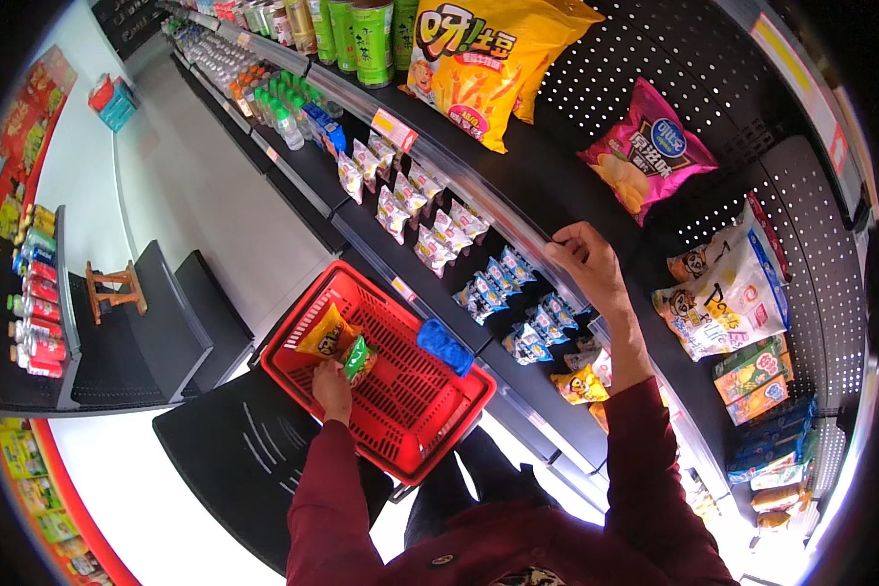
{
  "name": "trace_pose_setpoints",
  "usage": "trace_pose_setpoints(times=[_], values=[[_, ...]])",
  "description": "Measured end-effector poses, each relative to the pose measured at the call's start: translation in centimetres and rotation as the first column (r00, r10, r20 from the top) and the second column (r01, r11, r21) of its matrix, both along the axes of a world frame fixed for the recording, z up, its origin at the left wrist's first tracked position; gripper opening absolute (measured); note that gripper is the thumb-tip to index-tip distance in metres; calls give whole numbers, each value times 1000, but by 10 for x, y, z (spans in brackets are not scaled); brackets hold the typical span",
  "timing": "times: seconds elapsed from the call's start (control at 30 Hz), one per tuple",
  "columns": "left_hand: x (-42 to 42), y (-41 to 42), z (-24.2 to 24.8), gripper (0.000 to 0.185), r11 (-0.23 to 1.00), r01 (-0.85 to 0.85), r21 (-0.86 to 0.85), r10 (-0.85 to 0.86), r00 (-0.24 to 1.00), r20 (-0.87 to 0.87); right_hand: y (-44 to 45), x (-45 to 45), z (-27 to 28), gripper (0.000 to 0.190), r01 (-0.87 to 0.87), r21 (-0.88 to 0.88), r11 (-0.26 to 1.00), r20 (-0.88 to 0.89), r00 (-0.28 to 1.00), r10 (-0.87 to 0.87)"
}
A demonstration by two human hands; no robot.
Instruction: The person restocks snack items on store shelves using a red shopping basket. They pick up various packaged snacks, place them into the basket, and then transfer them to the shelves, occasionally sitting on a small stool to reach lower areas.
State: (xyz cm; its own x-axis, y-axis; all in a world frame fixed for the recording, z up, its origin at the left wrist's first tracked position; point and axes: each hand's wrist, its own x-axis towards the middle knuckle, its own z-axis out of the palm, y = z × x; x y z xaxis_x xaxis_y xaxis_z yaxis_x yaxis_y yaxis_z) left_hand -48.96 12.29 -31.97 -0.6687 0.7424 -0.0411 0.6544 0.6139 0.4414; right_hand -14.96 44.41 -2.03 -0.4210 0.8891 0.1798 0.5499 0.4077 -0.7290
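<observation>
My left hand (332,388) is inside the red plastic shopping basket (425,439), at the edge of a small green snack bag (358,361); whether its fingers grip the bag, I cannot tell. Beside it in the basket lies a yellow snack bag (327,331). A folded blue cloth (445,346) hangs over the basket's rim. My right hand (584,262) is at the front edge of the black shelf (557,198), its fingers curled near the price rail; its grip cannot be made out. Behind it on the shelf are a pink bag of potato chips (648,151) and a white snack bag (729,286).
Large yellow chip bags (476,66) and green drink cans (373,44) stand farther along the shelf. Small white packets (410,194) and blue packets (483,293) fill the lower shelf. At the left are a small wooden stool (117,289) and a shelf of bottles (42,308).
</observation>
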Motion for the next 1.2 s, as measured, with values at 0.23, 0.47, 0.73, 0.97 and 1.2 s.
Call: trace_pose_setpoints(times=[0.23, 0.47, 0.73, 0.97, 1.2], values=[[-3, -15, 116, 8, 967, 75, 245, -88, 995, 46, 0, 1, -2, 32, 10, -30, 1000, -46, 999, -11], [2, -7, 248, 4, 857, -64, 511, -224, 848, 481, -12, 4, 15, 45, 42, 90, 995, -184, 983, -25], [51, 49, 367, 6, 807, 137, 574, -489, 700, 521, -113, -15, 51, 97, -459, -96, 883, -99, 887, 451], [100, 107, 428, 6, 672, 390, 629, -701, 609, 371, -137, -1, 66, 85, -467, -391, 793, -316, 877, 361], [136, 163, 454, 61, 484, 340, 807, -748, 638, 180, -114, 37, 62, 83, -393, -353, 849, -751, 660, -6]])
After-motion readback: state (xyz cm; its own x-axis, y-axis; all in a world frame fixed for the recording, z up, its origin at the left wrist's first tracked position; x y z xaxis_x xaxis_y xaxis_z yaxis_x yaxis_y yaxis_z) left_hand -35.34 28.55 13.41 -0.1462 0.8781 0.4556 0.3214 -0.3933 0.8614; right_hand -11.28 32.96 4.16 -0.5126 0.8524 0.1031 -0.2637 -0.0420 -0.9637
